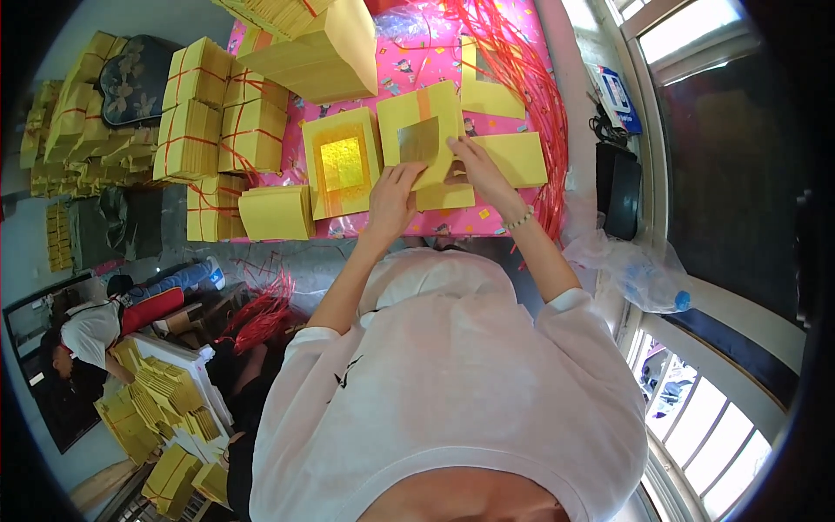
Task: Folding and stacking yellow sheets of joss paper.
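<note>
Both hands work at a yellow paper sheet with a silvery square in its middle and an orange band near the top. My right hand pinches its right edge, with the paper lifted and bent there. Closed on its lower edge is my left hand, fingertips resting on the paper. Just left of it lies a stack of yellow paper whose top sheet bears a shiny gold square. A plain yellow stack sits right of my right hand. Beyond it lies yellow paper with a silvery patch, partly under red strips.
Red plastic strips trail down the right of the pink patterned table cover. Tied yellow bundles crowd the left, near a tall yellow block. A clear plastic bag hangs by the window. Another person works at lower left.
</note>
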Available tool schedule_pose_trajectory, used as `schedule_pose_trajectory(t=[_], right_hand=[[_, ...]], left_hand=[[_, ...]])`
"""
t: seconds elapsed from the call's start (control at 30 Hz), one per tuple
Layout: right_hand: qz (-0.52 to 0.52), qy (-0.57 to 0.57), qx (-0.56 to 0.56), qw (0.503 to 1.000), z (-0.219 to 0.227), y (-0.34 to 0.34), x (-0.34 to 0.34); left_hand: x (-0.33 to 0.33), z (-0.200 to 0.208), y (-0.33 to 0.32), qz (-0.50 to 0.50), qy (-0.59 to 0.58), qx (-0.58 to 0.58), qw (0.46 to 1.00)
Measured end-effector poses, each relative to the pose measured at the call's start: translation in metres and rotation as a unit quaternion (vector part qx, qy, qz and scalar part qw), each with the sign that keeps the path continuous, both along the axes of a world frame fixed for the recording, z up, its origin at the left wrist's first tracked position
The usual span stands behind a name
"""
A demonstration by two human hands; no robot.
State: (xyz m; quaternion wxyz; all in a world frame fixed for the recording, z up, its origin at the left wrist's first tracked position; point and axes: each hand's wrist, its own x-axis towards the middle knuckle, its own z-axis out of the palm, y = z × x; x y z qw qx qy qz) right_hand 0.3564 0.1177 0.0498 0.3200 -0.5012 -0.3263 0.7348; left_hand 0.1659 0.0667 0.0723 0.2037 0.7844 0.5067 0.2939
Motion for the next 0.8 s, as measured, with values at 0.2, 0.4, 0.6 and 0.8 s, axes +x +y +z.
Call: schedule_pose_trajectory(t=[0.2,0.4,0.6,0.8], right_hand=[[-0.038,0.036,0.200,0.978,0.005,-0.006,0.003],[0.062,0.118,0.247,0.960,0.008,-0.017,0.006],[0.071,0.003,0.205,0.976,0.029,-0.032,0.001],[0.018,-0.015,0.224,0.974,0.035,-0.034,-0.001]], left_hand=[[0.001,0.034,0.001,0.066,-0.173,-0.103,0.977],[0.003,0.054,0.009,0.018,-0.436,-0.314,0.844],[0.011,0.048,0.011,0.089,-0.303,-0.163,0.935],[0.017,0.033,0.016,0.103,-0.332,-0.132,0.928]])
